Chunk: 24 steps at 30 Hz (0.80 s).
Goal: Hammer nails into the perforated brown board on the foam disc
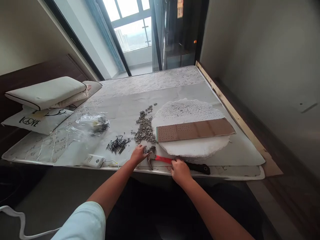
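A claw hammer [160, 159] with a red and black handle lies along the near edge of the covered mattress [175, 83]. My right hand [180, 170] is closed round the handle's middle. My left hand [138, 155] rests just left of the hammer's head, fingers pinched on a few nails. A pile of dark nails [117, 144] lies to the left. Bent, greyish nails [145, 128] are heaped beyond the hammer head. A brown perforated board [195, 130] lies on a round white foam slab [190, 133].
A clear plastic bag [92, 123] with something dark lies left of the nails. A small white device [93, 161] with a cable sits at the near edge. Pillows [47, 93] are stacked at far left. A wooden strip [232, 113] runs along the right side.
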Tool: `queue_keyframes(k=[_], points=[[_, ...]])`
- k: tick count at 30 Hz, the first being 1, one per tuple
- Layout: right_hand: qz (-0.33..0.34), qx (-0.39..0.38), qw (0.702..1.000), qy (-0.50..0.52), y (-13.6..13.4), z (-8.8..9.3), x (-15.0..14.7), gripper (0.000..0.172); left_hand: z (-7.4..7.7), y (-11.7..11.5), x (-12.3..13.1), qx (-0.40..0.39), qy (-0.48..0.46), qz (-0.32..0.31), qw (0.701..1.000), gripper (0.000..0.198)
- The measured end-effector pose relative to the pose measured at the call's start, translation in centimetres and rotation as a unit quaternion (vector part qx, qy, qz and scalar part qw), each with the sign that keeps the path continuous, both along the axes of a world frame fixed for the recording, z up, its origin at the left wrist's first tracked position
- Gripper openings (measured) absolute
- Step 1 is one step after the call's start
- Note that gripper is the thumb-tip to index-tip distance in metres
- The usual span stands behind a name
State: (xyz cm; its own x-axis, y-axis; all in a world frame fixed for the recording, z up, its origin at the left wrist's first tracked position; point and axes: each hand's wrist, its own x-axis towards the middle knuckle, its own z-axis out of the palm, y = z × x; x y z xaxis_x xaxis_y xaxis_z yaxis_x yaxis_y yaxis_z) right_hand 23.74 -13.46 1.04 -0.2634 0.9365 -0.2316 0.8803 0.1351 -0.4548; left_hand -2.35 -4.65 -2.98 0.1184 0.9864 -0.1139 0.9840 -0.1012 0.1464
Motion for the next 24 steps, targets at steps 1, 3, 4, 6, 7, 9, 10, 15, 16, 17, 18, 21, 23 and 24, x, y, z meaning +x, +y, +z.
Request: queue_keyframes(k=[1,3,4,6,7,9,10,15,16,17,18,21,23,24], points=[[-0.011,0.006,1.000,-0.011,0.1,-0.4,0.0,0.019,-0.1,-0.1,-0.1,0.002,-0.009,0.005,1.000,0.045],[-0.013,0.014,1.000,-0.023,0.3,-1.0,0.0,0.025,-0.4,-0.2,-0.2,0.003,-0.031,0.017,0.999,0.044],[-0.013,0.018,0.999,-0.026,0.4,-1.3,0.0,0.029,-0.6,-0.2,-0.2,0.002,-0.043,0.022,0.999,0.044],[-0.016,0.023,0.999,-0.033,0.6,-1.6,-0.1,0.032,-0.8,-0.1,-0.1,-0.002,-0.066,0.030,0.997,0.043],[-0.018,0.023,0.999,-0.036,0.7,-1.7,-0.1,0.032,-0.8,0.0,0.0,-0.005,-0.075,0.031,0.997,0.043],[-0.018,0.025,0.999,-0.043,0.8,-1.8,-0.2,0.032,-0.8,0.1,0.1,-0.017,-0.083,0.029,0.996,0.043],[-0.017,0.026,0.998,-0.047,0.9,-1.8,-0.2,0.032,-0.7,0.2,0.1,-0.025,-0.080,0.030,0.996,0.042],[-0.010,0.033,0.997,-0.064,0.8,-1.8,-0.4,0.033,0.1,0.1,0.4,-0.043,-0.052,0.050,0.996,0.042],[-0.009,0.033,0.997,-0.068,0.7,-1.7,-0.4,0.033,0.2,0.1,0.5,-0.041,-0.050,0.057,0.996,0.042],[-0.007,0.034,0.997,-0.071,0.7,-1.6,-0.5,0.032,0.3,0.0,0.5,-0.039,-0.047,0.065,0.996,0.041],[-0.007,0.034,0.997,-0.073,0.7,-1.4,-0.5,0.032,0.4,-0.1,0.6,-0.036,-0.043,0.072,0.996,0.040],[-0.009,0.032,0.996,-0.080,0.8,-0.9,-0.6,0.032,0.5,-0.2,0.7,-0.031,-0.033,0.084,0.995,0.034],[-0.012,0.032,0.996,-0.080,0.9,-0.6,-0.6,0.032,0.6,-0.2,0.7,-0.032,-0.025,0.090,0.995,0.031],[-0.014,0.032,0.996,-0.079,0.9,-0.6,-0.6,0.032,0.6,-0.2,0.6,-0.034,-0.020,0.095,0.995,0.030]])
